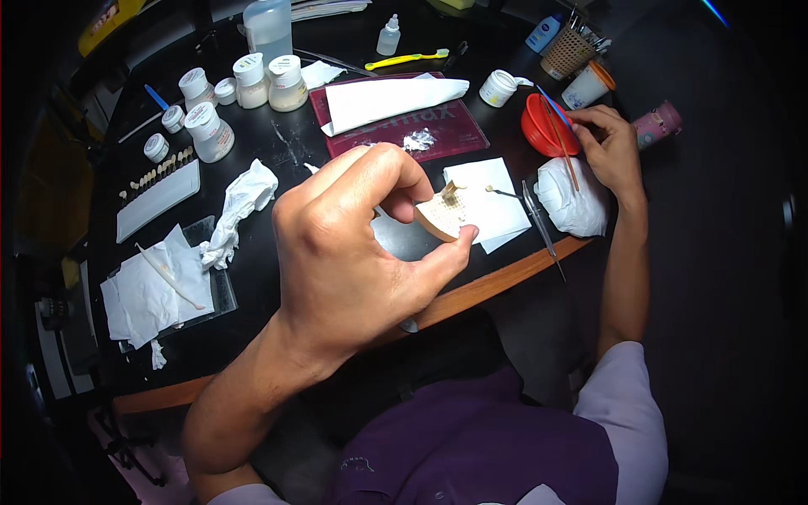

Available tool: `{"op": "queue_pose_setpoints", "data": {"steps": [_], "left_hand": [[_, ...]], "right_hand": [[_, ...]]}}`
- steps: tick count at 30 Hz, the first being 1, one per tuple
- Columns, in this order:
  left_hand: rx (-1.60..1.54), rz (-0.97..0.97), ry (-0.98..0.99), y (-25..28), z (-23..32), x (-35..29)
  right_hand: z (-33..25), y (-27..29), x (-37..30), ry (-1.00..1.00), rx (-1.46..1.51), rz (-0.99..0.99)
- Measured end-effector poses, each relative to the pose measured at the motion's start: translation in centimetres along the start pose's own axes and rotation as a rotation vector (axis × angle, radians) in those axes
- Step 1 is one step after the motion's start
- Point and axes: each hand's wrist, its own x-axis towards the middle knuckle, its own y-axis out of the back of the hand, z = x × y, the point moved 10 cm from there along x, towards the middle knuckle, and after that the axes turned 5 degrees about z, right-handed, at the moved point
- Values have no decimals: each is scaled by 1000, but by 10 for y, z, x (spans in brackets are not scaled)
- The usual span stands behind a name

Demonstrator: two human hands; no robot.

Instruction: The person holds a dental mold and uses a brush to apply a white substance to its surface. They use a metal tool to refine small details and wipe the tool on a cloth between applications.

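Observation:
Raised over the table's front edge, my left hand (345, 244) pinches a pale round honeycomb firing tray (438, 220) between thumb and fingers. A small tan piece (454, 188) stands up on the tray; its exact shape is hard to tell. At the right, my right hand (612, 150) has its fingers closed at the end of a thin blue stick (553, 105) over a red bowl (539, 126). A brown-handled brush (566, 147) leans across the bowl onto a wad of white tissue (572, 202).
Tweezers (541, 220) and a small tooth-coloured piece (490, 189) lie by white paper (480, 181). Behind are a maroon slab (471, 126) and a yellow toothbrush (406, 61). Left are several white-lidded jars (209, 135), a shade-tab holder (158, 202) and crumpled tissue (241, 210).

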Motion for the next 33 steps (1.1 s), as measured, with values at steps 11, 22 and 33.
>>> {"op": "queue_pose_setpoints", "data": {"steps": [11, 22, 33], "left_hand": [[20, 35, 6, 6, -5, -1], [12, 42, 24, 4, -9, -2], [-1, 64, 39, 8, -9, -5]], "right_hand": [[-15, -29, 3, 218, -18, -170], [-4, 4, -26, 82, 158, -45], [39, 46, -102, -125, 444, 41]]}}
